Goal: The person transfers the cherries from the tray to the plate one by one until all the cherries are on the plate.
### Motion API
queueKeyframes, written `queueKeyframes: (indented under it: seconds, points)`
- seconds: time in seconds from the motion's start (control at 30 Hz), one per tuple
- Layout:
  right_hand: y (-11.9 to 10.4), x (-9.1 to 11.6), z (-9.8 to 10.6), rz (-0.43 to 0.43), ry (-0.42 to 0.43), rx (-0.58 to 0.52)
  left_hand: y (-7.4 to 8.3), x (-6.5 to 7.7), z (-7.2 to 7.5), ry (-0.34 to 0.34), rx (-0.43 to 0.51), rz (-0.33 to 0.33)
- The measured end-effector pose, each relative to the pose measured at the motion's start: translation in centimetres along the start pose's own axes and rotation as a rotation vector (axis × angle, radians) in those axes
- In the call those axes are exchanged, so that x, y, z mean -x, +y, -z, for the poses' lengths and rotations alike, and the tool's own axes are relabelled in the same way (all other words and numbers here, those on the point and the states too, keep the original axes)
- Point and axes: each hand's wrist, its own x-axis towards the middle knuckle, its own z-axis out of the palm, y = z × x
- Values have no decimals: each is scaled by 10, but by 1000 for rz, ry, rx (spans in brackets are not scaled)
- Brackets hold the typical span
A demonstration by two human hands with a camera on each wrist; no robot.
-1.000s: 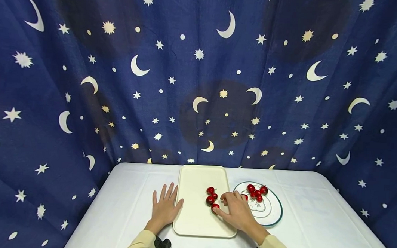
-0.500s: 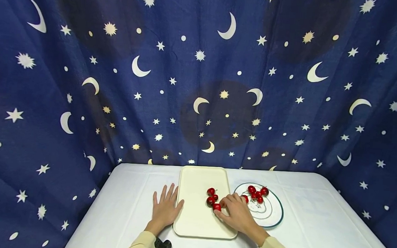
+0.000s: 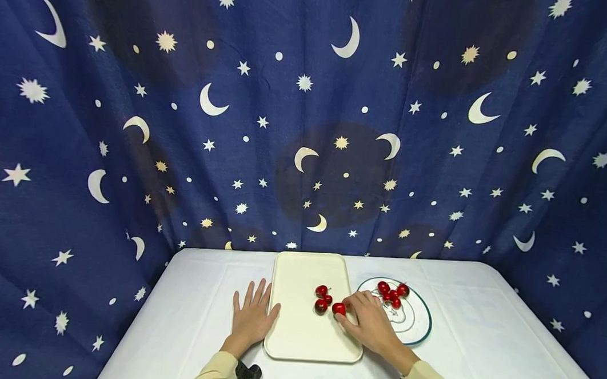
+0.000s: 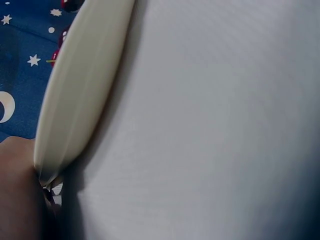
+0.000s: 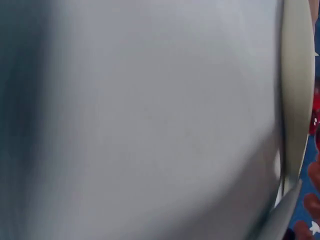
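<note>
My right hand (image 3: 371, 324) is over the right side of a cream tray (image 3: 295, 338) and pinches a red cherry (image 3: 339, 309) between thumb and fingers. Close by on the tray, to the left of that cherry, sit three others: an upper cherry (image 3: 321, 290), a small cherry (image 3: 328, 299) and a darker cherry (image 3: 321, 306). My left hand (image 3: 251, 319) lies flat with spread fingers on the white cloth, its thumb touching the tray's left rim. In the right wrist view, fingertips (image 5: 314, 205) show at the edge beside blurred red fruit.
A white plate (image 3: 420, 324) with a dark green rim stands right of the tray, partly behind my right hand. Several cherries (image 3: 393, 295) lie on it. A white cloth (image 3: 480, 347) covers the table, and a blue moon-and-star curtain (image 3: 264, 153) hangs behind it.
My right hand has moved slightly right and away from me, carrying the pinched cherry apart from the other three. The left hand has stayed in place.
</note>
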Motion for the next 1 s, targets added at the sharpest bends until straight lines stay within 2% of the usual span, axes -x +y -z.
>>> queueKeyframes:
  seconds: [0.2,0.43,0.63,0.83,1.0]
  points:
    - [11,-1,5,-24,33,20,3,2,6,-3,10,3]
    - [22,1,10,-88,76,57,-2,1,-5,10,-3,4]
    - [32,6,13,-96,93,109,-5,-1,-10,21,-16,-3]
    - [39,8,14,-110,112,151,-1,0,-5,5,-2,5]
    - [42,9,17,-159,103,156,0,1,-2,11,6,-8]
